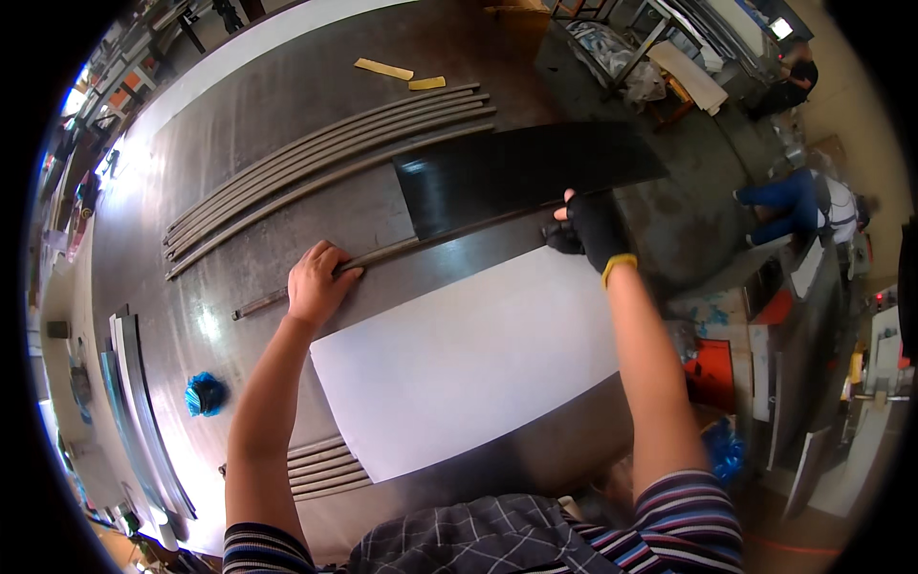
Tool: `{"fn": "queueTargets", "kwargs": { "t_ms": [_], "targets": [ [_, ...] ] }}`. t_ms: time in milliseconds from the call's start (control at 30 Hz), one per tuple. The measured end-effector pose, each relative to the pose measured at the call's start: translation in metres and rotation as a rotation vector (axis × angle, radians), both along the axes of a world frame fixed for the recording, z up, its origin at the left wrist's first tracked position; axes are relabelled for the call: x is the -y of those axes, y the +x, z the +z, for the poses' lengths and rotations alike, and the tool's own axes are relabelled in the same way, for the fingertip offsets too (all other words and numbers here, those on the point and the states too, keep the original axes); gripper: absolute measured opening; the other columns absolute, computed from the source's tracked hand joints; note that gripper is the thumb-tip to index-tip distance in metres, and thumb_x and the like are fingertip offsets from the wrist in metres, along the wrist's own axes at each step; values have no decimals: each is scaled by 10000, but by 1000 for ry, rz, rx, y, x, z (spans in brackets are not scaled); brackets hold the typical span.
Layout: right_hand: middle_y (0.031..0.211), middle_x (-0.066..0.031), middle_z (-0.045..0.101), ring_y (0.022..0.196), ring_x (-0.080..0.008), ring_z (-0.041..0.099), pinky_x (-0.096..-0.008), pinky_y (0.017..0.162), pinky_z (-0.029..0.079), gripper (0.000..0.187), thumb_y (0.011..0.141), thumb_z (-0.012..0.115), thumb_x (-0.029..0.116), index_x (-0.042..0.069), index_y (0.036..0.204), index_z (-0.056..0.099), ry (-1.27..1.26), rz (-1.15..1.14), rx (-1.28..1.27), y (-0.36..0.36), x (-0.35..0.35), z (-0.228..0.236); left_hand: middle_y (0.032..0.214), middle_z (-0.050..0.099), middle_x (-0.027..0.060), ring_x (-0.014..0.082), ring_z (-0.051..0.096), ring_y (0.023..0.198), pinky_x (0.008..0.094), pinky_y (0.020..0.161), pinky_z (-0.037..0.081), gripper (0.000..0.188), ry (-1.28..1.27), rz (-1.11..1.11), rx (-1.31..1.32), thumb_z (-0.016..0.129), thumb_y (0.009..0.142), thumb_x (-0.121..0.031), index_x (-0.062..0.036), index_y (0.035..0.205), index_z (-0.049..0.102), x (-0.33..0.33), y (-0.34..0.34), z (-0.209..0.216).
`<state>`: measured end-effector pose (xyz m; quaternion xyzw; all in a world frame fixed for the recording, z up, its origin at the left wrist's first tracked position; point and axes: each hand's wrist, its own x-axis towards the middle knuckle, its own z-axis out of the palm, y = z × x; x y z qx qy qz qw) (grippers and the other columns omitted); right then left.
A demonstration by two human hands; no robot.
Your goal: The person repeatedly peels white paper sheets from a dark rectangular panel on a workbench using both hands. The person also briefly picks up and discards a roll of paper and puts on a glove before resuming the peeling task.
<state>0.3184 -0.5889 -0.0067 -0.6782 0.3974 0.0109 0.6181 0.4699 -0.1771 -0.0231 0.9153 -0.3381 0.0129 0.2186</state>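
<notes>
A long, thin metal rod (382, 252) lies slantwise on the metal worktable, along the near edge of a glossy black sheet (526, 172). My bare left hand (320, 281) is closed round the rod near its left end, which sticks out past the fingers. Over at the rod's right part, my right hand (591, 231) wears a black glove with a bare fingertip showing and a yellow cuff. Its fingers curl at the rod by the sheet's edge, partly hidden by the glove. A large white sheet (469, 364) lies just below both hands.
Several similar rods (325, 158) lie side by side beyond, with more rods (320, 469) near my body. Two yellow strips (384, 69) rest at the back. A blue plastic bundle (204, 393) and long strips (143, 411) are left. Two people (808, 206) are at the right.
</notes>
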Motion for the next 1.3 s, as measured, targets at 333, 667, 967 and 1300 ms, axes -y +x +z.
{"fn": "queueTargets", "kwargs": {
  "t_ms": [333,667,967,1300],
  "targets": [
    [689,-117,614,674,-307,615,-422,613,455,277,917,545,283,56,762,579,-941,-59,-109,-174,-65,19,922,623,79,307,562,940,427,839,440,238,-14,115,186,752,725,-199,-71,896,648,-10,-28,17],
    [694,-50,626,605,-154,599,-303,549,473,177,895,560,193,69,838,673,-765,15,-4,-299,62,-61,857,594,83,285,538,830,408,790,436,243,53,694,93,746,774,-192,-55,917,607,-214,-273,17],
    [756,-30,626,620,-128,588,-247,542,485,189,909,615,214,33,930,664,-179,-346,126,-293,76,-54,725,580,54,122,550,612,279,543,456,514,-618,1469,-323,689,878,-248,-13,1307,531,-368,-305,-46],
    [667,-37,572,539,-138,529,-250,502,426,189,914,595,143,59,745,576,150,-464,156,-278,80,-52,766,627,55,147,630,603,271,523,529,272,-969,1468,-582,675,879,-167,-20,1096,604,-378,-291,-12]
  ]
}}
